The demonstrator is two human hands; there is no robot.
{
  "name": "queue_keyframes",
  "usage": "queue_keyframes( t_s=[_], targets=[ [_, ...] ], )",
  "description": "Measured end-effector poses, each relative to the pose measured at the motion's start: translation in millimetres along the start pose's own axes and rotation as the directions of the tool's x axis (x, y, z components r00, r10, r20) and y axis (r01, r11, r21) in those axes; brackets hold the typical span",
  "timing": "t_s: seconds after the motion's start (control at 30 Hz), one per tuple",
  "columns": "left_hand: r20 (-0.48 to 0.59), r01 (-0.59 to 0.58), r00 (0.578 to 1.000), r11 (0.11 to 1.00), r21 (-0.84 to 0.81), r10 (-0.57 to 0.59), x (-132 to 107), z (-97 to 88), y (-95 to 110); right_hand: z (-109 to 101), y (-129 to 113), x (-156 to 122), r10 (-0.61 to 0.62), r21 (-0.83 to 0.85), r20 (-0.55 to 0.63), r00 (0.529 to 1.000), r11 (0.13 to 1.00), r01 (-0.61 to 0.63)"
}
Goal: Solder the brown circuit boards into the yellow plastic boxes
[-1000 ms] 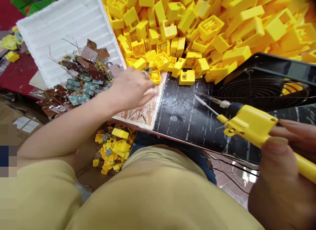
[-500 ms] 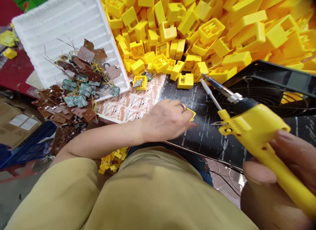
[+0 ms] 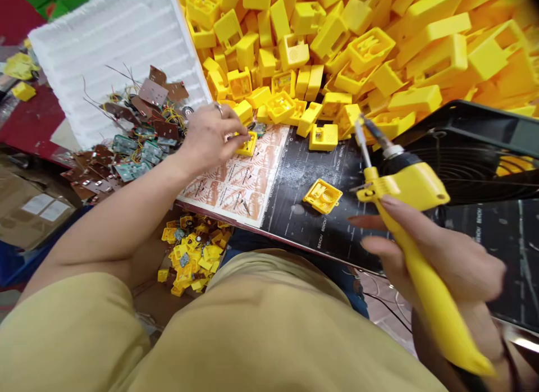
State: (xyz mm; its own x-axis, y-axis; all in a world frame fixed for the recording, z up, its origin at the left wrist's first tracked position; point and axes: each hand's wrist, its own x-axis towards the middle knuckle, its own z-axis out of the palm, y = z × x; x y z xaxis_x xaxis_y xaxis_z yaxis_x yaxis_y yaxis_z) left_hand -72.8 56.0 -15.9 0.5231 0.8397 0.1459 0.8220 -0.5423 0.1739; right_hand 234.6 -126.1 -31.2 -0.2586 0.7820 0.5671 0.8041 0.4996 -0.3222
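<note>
My left hand (image 3: 213,135) reaches to the far side of the printed sheet. Its fingers are bent together over a small yellow plastic case (image 3: 249,147), and they cover most of its inside. What they pinch is hidden. My right hand (image 3: 442,251) is wrapped round the yellow handle of a soldering gun (image 3: 415,190) with a metal tip and a solder feed tube, pointing away from me above the bench. To the left of the gun, another yellow case (image 3: 323,196) lies on the black bench mat (image 3: 290,209) with its hollow side up.
A big heap of yellow cases (image 3: 295,52) fills the back. Brown and green circuit boards with wires (image 3: 160,108) pile on a white foam tray (image 3: 105,38) at left. A black fan (image 3: 471,150) stands at right. Below the bench edge is a box of yellow parts (image 3: 193,257).
My left hand has left the yellow case on the black mat and moved left and away to the case on the printed sheet. The soldering gun has shifted left with my right hand.
</note>
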Motion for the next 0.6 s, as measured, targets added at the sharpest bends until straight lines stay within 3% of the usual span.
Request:
queue_keyframes(
  t_s=[0.1, 0.23, 0.3, 0.33, 0.4, 0.5, 0.53, 0.6],
  targets=[
    [-0.065, 0.092, 0.990, 0.928, -0.360, -0.124, 10, -5.3, 0, 17, 10, 3, -0.056, -0.069, -0.015, 0.998, 0.996, 0.055],
    [-0.011, 0.103, 0.982, 0.579, -0.809, -0.189, 23, -17.2, 4, 37, 13, 10, -0.064, -0.086, 0.012, 0.998, 0.994, 0.065],
    [0.021, 0.092, 0.985, 0.413, -0.906, -0.172, 25, -18.4, 15, 44, 11, 13, -0.064, -0.077, 0.022, 0.998, 0.995, 0.065],
    [0.043, 0.096, 0.988, 0.376, -0.922, -0.148, 23, -17.1, 23, 47, 10, 14, -0.063, -0.068, 0.029, 0.998, 0.996, 0.065],
    [0.117, 0.118, 0.993, 0.425, -0.897, -0.031, 15, -10.6, 41, 51, 5, 15, -0.062, -0.039, 0.049, 0.997, 0.997, 0.064],
    [0.261, 0.020, 0.931, 0.680, -0.733, 0.254, -6, 5.9, 67, 53, -2, 12, -0.073, 0.024, 0.096, 0.993, 0.997, 0.071],
    [0.290, -0.040, 0.905, 0.742, -0.669, 0.311, -12, 11.7, 73, 52, -4, 10, -0.076, 0.042, 0.104, 0.992, 0.996, 0.072],
    [0.292, -0.093, 0.903, 0.804, -0.587, 0.317, -23, 21.2, 81, 49, -5, 8, -0.072, 0.073, 0.082, 0.994, 0.995, 0.066]
  ],
)
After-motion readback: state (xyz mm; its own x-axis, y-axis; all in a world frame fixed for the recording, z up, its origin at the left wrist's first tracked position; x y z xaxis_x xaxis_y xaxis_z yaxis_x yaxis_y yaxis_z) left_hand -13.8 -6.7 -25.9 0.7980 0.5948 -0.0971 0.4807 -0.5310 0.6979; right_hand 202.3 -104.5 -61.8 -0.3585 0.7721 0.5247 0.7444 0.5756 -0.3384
